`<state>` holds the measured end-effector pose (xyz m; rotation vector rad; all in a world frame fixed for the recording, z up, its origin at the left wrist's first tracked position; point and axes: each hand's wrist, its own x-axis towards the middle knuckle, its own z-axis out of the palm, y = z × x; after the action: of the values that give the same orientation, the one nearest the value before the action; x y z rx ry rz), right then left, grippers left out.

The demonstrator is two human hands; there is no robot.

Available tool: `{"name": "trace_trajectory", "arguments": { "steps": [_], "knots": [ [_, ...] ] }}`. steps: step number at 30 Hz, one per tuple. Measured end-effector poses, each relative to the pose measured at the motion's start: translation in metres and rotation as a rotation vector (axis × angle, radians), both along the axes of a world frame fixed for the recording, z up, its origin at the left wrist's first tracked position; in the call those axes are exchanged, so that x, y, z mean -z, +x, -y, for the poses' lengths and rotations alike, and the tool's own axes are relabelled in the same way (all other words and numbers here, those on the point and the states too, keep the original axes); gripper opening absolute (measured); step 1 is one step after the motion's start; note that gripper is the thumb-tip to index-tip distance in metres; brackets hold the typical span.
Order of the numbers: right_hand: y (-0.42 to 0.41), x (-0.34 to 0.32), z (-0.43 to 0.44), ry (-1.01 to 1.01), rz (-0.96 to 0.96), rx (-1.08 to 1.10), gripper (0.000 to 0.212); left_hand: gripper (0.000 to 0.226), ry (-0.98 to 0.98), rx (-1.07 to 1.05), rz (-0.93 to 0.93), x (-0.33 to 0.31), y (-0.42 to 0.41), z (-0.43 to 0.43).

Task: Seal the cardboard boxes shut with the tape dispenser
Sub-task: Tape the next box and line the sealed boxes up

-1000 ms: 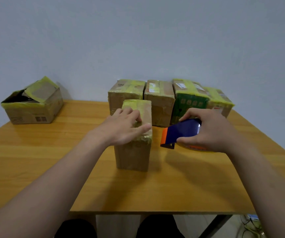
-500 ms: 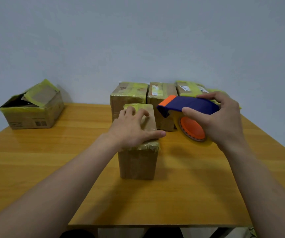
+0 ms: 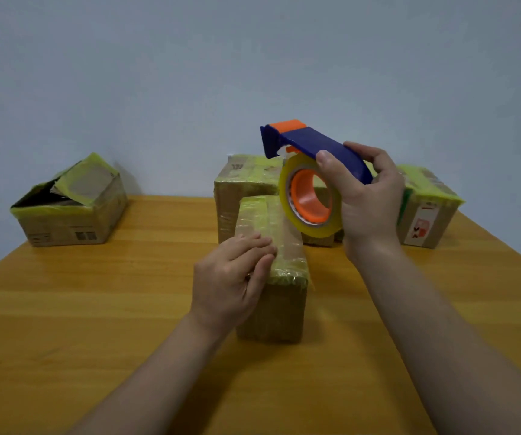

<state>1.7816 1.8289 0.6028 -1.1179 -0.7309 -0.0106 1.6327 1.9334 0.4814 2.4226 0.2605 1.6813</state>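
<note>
the right grip (image 3: pixel 369 202), curled round the tape dispenser (image 3: pixel 315 146), has lifted it off the surface (image 3: pixel 96 309) to above the near box's (image 3: pixel 271 296) far end, while the left grip (image 3: pixel 231 277) has slid back, fingers flat on the top, so a fresh strip looks imminent.

Could not see the middle of the back row of boxes (image 3: pixel 246 180), covered by the tape dispenser (image 3: pixel 315 144), its tape roll (image 3: pixel 315 230) and the right hand (image 3: pixel 369 208). Could not count that row. Could not see the near left top corner of the front box (image 3: pixel 275 309) under the left hand (image 3: pixel 231 277). Could not read the print on the open box (image 3: pixel 67 230), nor the red label (image 3: pixel 422 226) far right: too small. Could not follow either forearm past the lower edge.
</note>
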Motion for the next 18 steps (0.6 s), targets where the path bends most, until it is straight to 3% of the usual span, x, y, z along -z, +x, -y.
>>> {"name": "trace_trajectory", "arguments": {
  "steps": [4,6,8,11,14,18],
  "knots": [
    [-0.003,0.005,-0.023,0.015,-0.062,-0.033,0.054,0.040,-0.190,0.072,-0.083,-0.014,-0.006,0.000],
    [-0.002,0.009,-0.034,0.023,-0.085,-0.033,0.054,0.050,-0.259,0.019,-0.199,-0.035,-0.011,0.000],
    [0.000,0.015,-0.044,0.036,-0.103,-0.020,0.054,0.059,-0.169,-0.177,-0.319,-0.048,-0.009,0.004],
    [0.006,0.023,-0.057,0.071,-0.132,-0.011,0.053,0.052,-0.031,-0.349,-0.332,-0.052,0.001,0.021],
    [0.012,0.029,-0.065,0.082,-0.132,0.008,0.060,0.047,0.093,-0.310,-0.225,-0.038,0.010,0.025],
    [0.015,0.029,-0.072,0.082,-0.136,-0.012,0.062,0.057,0.196,-0.178,-0.177,-0.017,0.005,0.012]
  ]
}}
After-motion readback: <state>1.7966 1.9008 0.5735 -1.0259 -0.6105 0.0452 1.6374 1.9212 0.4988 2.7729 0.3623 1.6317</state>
